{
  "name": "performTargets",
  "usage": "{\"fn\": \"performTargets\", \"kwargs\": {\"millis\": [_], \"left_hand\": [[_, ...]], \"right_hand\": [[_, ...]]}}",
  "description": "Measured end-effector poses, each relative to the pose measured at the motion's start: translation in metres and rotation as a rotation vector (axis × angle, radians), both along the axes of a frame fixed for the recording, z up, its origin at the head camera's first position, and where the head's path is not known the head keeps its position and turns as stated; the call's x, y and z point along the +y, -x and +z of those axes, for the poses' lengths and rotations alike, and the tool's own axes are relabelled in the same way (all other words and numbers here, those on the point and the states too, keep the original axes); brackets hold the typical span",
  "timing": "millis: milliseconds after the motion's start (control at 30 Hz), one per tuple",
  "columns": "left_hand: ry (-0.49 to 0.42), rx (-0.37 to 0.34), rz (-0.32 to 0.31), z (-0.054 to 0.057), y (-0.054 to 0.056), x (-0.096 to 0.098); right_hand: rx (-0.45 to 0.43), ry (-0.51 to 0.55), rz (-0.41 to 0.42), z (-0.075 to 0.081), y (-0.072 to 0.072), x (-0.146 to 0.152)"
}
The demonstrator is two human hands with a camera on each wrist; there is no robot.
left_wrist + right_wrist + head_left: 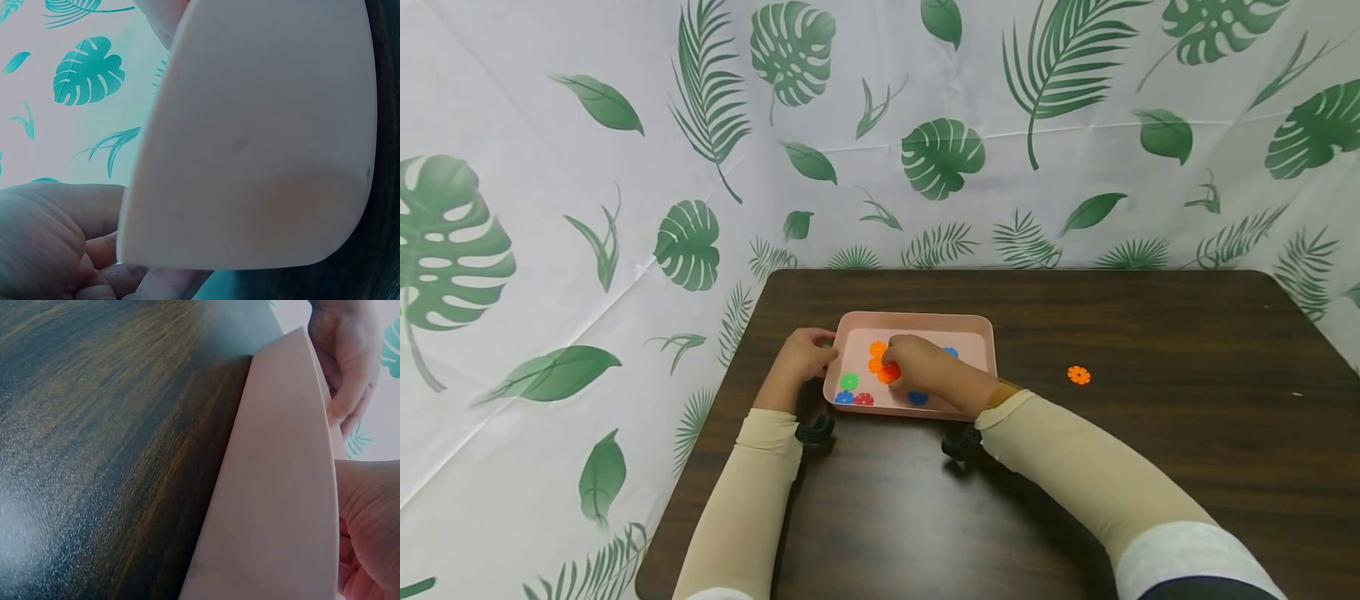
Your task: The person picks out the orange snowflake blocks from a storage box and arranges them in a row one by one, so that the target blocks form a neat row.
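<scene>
In the head view, a pink tray (pixel 917 320) holds several notched plastic discs. My left hand (pixel 801 360) is at its left end, the thumb and fingers gripping the rim. My right hand (pixel 921 364) reaches into the tray over the front side, curled fingertips pinching an orange disc (pixel 889 372). Other orange discs (pixel 877 348) lie right beside those fingertips. A green disc (pixel 848 381), a blue disc (pixel 844 397) and a red disc (pixel 864 399) sit in the front left corner. More blue discs (pixel 917 398) show around the right hand, which partly hides the tray floor.
A loose orange disc (pixel 1078 375) lies on the dark wooden table (pixel 1150 467), to the right of the tray. Behind the table and along its left side hangs a white leaf-patterned cloth (pixel 865 200). Dark wrist devices (pixel 961 442) sit under both wrists.
</scene>
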State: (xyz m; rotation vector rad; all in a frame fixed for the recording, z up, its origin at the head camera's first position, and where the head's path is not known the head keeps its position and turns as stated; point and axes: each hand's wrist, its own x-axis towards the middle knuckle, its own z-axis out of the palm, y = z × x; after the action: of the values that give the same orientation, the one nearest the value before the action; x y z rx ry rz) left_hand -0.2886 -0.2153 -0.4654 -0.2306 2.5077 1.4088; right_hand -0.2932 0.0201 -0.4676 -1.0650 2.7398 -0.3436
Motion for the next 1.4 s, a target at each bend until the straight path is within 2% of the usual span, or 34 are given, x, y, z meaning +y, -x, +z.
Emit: {"fn": "performTargets", "kwargs": {"millis": [133,367,667,1100,1400], "left_hand": [[0.009,0.002,-0.002,-0.0001,0.0003,-0.0002],[0.009,-0.012,-0.002,-0.0009,0.0006,-0.0008],[0.025,-0.015,0.015,0.0015,-0.0001,0.0005],[0.021,-0.015,0.017,0.0012,-0.0003,0.0007],[0.012,-0.011,0.013,0.0018,-0.0011,0.0006]], "right_hand": [[0.027,-0.028,-0.004,-0.0018,0.0003,-0.0020],[0.001,-0.033,-0.018,-0.0004,-0.0016,-0.0035],[0.010,-0.048,-0.021,0.0015,-0.0008,-0.0041],[-0.026,-0.068,-0.093,0.0011,-0.0014,-0.0055],[-0.034,-0.062,-0.078,0.0004,0.0016,-0.0047]]}}
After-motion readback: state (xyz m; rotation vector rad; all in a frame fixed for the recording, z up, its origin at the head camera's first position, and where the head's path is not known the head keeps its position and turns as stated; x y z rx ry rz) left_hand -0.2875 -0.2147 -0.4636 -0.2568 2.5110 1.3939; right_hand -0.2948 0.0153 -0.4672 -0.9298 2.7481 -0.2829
